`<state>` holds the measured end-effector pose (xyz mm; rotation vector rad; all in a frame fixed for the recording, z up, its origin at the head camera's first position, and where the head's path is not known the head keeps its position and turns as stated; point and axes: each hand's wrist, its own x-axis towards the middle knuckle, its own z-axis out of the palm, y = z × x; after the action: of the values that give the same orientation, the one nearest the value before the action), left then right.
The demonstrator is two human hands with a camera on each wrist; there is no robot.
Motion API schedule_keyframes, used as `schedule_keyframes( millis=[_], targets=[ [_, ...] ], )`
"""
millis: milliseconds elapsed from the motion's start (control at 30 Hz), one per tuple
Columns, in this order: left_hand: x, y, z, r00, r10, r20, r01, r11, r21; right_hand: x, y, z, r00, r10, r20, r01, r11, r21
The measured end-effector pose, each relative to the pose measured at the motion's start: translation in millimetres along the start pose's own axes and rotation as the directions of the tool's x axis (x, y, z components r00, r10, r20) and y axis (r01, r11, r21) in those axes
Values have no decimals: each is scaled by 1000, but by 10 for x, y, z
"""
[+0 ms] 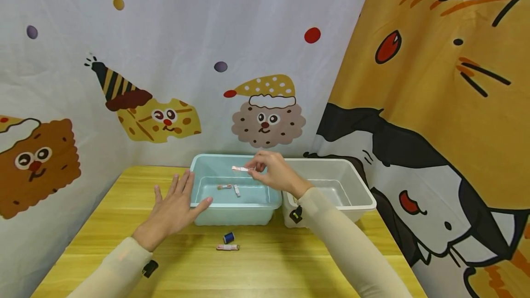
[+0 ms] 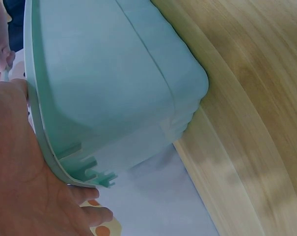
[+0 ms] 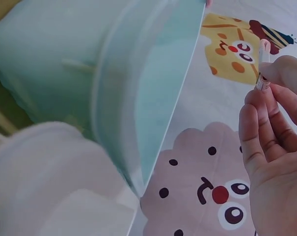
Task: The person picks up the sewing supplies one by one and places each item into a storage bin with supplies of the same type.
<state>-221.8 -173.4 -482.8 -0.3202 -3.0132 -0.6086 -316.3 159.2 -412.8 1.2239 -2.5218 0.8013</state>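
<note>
My right hand point(image 1: 274, 171) pinches a small pale pink skein of embroidery floss point(image 1: 239, 169) between thumb and fingertips. It is above the light blue bin point(image 1: 236, 215), and in the right wrist view the skein's paper band point(image 3: 262, 83) shows at the fingertips. Inside that bin lie two more skeins, one with colored ends point(image 1: 224, 187) and one whitish point(image 1: 237, 191). With fingers spread, my left hand point(image 1: 175, 203) rests at the bin's left rim point(image 2: 34, 105). In front of the bin, a pink skein point(image 1: 227, 247) and a dark blue thread spool point(image 1: 228, 237) lie on the table.
A whitish-grey bin point(image 1: 339, 183) stands against the right side of the blue one, partly behind my right forearm. Both are on a yellow wood-grain table point(image 1: 165, 266). A curtain with cartoon prints point(image 1: 174, 59) hangs directly behind the bins.
</note>
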Motion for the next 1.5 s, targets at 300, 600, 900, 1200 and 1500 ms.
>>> schedule_keyframes(
  millis=[300, 600, 900, 1200, 1500],
  targets=[
    [-1, -2, -3, 1000, -4, 8, 4, 1000, 1, 187, 79, 0, 998, 64, 23, -64, 998, -17],
    [0, -4, -1, 1000, -4, 5, 4, 1000, 7, 330, 193, 0, 989, 140, 42, -138, 989, -46],
    [-6, 7, -5, 1000, -5, 4, 5, 1000, 8, 395, 299, 19, 982, 184, 43, -182, 981, -62],
    [-4, 0, -3, 1000, -6, 2, 6, 1000, 10, 450, 351, 47, 973, 225, 53, -222, 974, -42],
    [-1, -7, 12, 1000, 0, -1, 0, 1000, 11, 471, 403, 94, 960, 269, 71, -269, 963, -18]
  ],
)
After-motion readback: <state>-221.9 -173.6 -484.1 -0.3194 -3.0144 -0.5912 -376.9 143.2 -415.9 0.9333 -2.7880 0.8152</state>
